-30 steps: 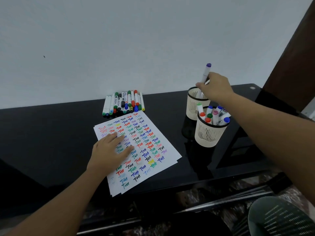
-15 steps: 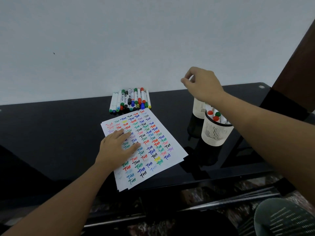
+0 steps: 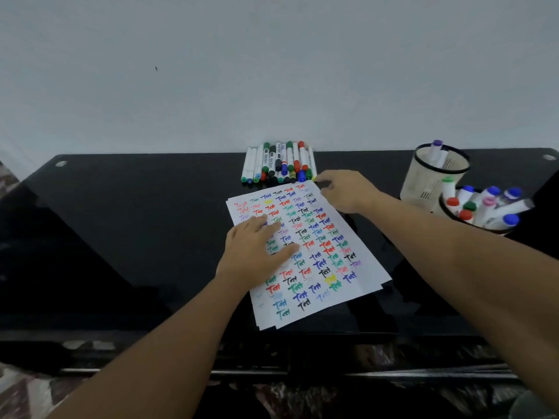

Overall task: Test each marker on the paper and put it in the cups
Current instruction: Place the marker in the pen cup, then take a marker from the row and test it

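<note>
Paper (image 3: pixel 329 267) mid-table (image 3: pixel 121 237); loose markers (image 3: pixel 278 163) behind it; two cups (image 3: pixel 435 176) right, holding markers.

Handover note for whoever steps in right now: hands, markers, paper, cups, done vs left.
Left hand: flat on the paper, pinning it.
Right hand: holding nothing, fingertips at the right end of the marker row; no marker gripped yet.
Far cup: holds the purple marker and perhaps one more.
Near cup: nearly full of tested markers.
Done: paper mostly covered in test marks.
Left: the whole row by the wall. Pick one, test it, cup it, repeat.
</note>
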A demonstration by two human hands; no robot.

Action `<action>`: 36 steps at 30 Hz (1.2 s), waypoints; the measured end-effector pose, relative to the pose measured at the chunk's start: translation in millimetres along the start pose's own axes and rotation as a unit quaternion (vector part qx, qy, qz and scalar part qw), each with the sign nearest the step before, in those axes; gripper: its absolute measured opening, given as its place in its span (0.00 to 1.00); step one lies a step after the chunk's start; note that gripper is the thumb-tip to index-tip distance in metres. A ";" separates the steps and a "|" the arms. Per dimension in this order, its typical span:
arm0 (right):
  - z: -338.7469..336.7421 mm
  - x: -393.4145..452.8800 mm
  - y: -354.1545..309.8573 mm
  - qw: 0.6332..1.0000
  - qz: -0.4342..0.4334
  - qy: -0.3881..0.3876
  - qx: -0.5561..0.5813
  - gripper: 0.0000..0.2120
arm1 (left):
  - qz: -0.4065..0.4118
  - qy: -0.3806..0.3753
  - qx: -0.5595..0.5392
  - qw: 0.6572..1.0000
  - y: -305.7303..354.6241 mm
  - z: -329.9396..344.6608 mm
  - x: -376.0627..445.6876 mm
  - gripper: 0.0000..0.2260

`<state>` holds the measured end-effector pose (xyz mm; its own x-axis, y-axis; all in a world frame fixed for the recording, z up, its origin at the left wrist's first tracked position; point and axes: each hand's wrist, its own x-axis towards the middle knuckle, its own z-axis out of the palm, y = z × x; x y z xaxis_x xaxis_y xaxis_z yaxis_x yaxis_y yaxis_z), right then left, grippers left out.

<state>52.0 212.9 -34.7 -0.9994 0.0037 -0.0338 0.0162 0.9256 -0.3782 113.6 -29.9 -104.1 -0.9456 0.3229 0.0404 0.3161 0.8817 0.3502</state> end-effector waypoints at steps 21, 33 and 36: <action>31.8 50.0 20.3 0.989 -0.015 0.064 -0.131 0.13 | -0.009 0.034 -0.049 0.998 -1.7 1.7 5.4 0.31; 19.7 52.4 31.8 0.953 -0.094 0.049 -0.282 0.22 | -0.009 0.041 -0.052 0.998 -4.2 4.0 7.0 0.29; 14.9 52.5 37.1 0.938 -0.119 0.055 -0.321 0.21 | -0.008 0.044 -0.050 0.998 -4.4 3.9 7.4 0.29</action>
<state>0.6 241.8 -64.3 -0.9701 -0.2258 0.0894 -0.1942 0.9422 0.2729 105.5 -30.0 -109.0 -0.9549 0.2737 0.1146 0.2958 0.8460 0.4436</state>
